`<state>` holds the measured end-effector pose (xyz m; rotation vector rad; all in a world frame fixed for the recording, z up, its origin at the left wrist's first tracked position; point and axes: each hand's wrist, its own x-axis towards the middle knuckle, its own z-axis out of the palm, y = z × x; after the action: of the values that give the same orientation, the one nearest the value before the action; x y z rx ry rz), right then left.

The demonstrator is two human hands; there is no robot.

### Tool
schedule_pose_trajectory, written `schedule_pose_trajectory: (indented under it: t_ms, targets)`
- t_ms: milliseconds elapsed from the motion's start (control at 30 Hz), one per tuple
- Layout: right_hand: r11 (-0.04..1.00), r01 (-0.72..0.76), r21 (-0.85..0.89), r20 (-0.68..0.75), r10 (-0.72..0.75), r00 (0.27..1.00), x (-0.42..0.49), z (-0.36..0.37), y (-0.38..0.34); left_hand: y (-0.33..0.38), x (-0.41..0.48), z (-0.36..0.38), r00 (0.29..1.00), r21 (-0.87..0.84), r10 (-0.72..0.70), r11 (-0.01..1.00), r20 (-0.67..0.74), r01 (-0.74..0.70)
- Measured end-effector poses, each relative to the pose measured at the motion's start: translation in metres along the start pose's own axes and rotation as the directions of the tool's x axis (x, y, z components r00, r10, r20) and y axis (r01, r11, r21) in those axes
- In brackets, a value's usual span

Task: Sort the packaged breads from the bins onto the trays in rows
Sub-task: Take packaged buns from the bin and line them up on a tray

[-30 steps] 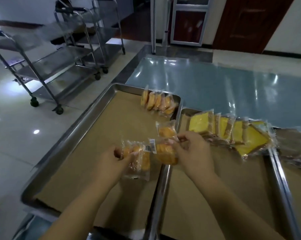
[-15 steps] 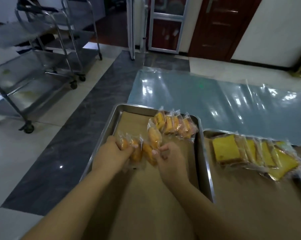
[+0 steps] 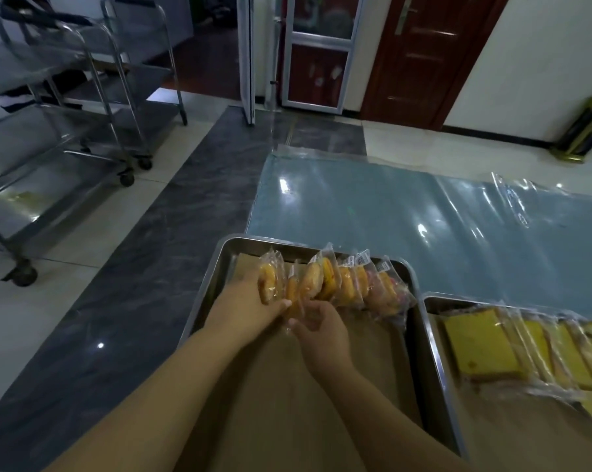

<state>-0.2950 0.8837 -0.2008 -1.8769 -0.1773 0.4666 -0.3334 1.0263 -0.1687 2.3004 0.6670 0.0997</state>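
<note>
From where I stand the round breads look like nothing to lift: small, soft buns in thin clear wrappers that crinkle and slide. I would judge them light, squashy and a bit slippery, best taken by the flat faces or by the sealed fin of film rather than squeezed in the middle. The row of round breads [image 3: 349, 284] stands on edge along the far end of the left tray [image 3: 202, 303], the packets leaning on one another. The left hand [image 3: 250, 308] grips the end packet [image 3: 269, 279] at the row's left end, thumb across its near edge and fingers behind. The right hand [image 3: 322, 330] has its fingers curled under the second packet [image 3: 293, 294] and seems to pinch the lower edge of the wrapper, though the contact is partly hidden. Brown paper [image 3: 287, 386] lines the tray and should give the film some grip where bare steel would not. Just beside it the right tray [image 3: 436, 352] holds yellow cake slices [image 3: 475, 345], overlapped in a row. Both trays sit on a table [image 3: 390, 212] under glossy plastic sheeting. Beyond it are steel trolleys [image 3: 83, 124] on castors, a tiled floor [image 3: 144, 267] and a dark wooden door [image 3: 420, 56]. No bin shows.
</note>
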Motion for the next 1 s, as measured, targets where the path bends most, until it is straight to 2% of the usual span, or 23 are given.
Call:
schedule_pose_trajectory:
  t_ms: [67,133,233,367,433,600,767,1000]
  targets:
    - [0.981,0.071,-0.180,0.004,-0.071,0.997,0.003,-0.010,0.005,-0.009,-0.001,0.005,0.998,0.005,0.040,0.999,0.043,-0.041]
    - [0.916,0.153,-0.372,-0.023,-0.174,0.984,0.004,-0.019,0.009,-0.020,-0.004,0.010,0.996,0.052,0.056,0.997,0.070,-0.060]
    - [0.878,0.212,-0.429,-0.098,-0.279,0.955,0.003,-0.025,0.007,-0.030,-0.006,0.020,0.996,0.115,0.086,0.989,0.028,-0.089]
    - [0.783,0.238,-0.575,-0.031,-0.312,0.950,0.011,-0.023,0.002,-0.031,0.003,0.027,0.989,0.151,0.130,0.981,-0.064,-0.119]
    - [0.771,0.235,-0.592,-0.033,-0.315,0.949,0.016,-0.019,0.002,-0.032,0.010,0.029,0.983,0.167,0.155,0.976,-0.097,-0.137]
    - [0.829,0.224,-0.513,-0.099,-0.316,0.944,0.032,-0.002,-0.002,-0.033,0.036,0.026,0.973,0.224,0.195,0.961,-0.125,-0.163]
    - [0.868,0.156,-0.471,-0.108,-0.233,0.966,0.045,0.003,-0.009,-0.033,0.049,0.019,0.975,0.246,0.192,0.956,-0.112,-0.160]
    - [0.747,0.132,-0.651,0.043,-0.137,0.990,0.020,-0.021,-0.034,-0.030,0.015,0.009,0.995,0.276,0.101,0.957,-0.017,-0.092]
